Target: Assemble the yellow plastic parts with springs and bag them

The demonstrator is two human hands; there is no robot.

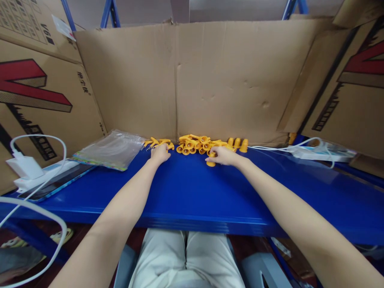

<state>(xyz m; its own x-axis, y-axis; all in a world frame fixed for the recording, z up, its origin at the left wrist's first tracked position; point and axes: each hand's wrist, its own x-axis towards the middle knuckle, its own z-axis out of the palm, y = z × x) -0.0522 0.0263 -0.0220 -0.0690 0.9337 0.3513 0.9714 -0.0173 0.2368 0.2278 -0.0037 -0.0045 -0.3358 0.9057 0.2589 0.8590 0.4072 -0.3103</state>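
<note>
My left hand (pixel 160 153) is closed at the left end of the yellow pieces, its fingers round a yellow corkscrew part (pixel 171 147). Beside it lie several yellow corkscrew handles (pixel 153 141) with thin metal spirals. My right hand (pixel 222 155) is closed round a yellow bell-shaped piece (pixel 211 163), held low over the blue table, wide end down. Between the hands, a heap of yellow bell-shaped pieces (pixel 192 145) rests against the cardboard, many with their open ends facing me. Three yellow cups (pixel 243 145) stand upright to the right of the heap.
Cardboard sheets (pixel 228 80) wall off the back of the blue table (pixel 192 188). At left are a clear plastic bag (pixel 111 150), a phone (pixel 57 182) and a white charger (pixel 25 166) with a looping cable. A power strip (pixel 321 153) with white cables lies at right.
</note>
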